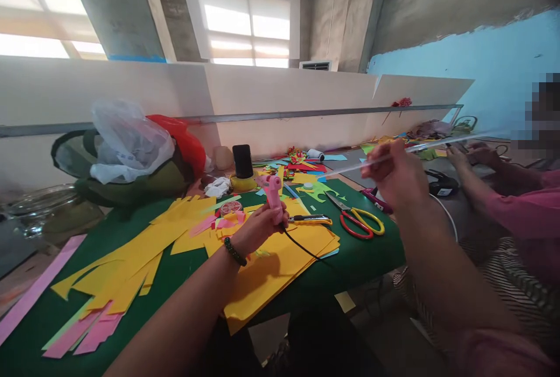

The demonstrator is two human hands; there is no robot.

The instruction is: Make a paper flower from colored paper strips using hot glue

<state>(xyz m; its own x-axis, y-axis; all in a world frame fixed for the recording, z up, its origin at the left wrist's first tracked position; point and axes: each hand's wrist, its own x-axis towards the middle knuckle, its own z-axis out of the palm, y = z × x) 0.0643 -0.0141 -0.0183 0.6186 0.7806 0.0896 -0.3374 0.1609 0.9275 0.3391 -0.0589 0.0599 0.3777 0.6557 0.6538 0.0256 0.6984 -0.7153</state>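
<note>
My left hand (pixel 266 222), with a dark beaded bracelet at the wrist, is wrapped round a pink hot glue gun (pixel 273 193) whose black cord trails down to the right. Pinched in the raised fingers of my right hand (pixel 400 173) is a long translucent glue stick (pixel 345 169), slanting up to the right. Its near end lies a little right of the glue gun, apart from it. Below both hands, a utility knife (pixel 311 219) rests on yellow sheets (pixel 280 275). Scissors (pixel 356 217) with one red and one yellow handle lie slightly spread on the green tabletop (pixel 192 295).
Yellow and pink strips (pixel 126 254) cover the left side. Behind them stand a green bag with a clear plastic bag (pixel 131 143) and a glass bowl (pixel 48 208). A phone (pixel 242 160) stands upright at the back. Another person's hands (pixel 468 158) are at the right.
</note>
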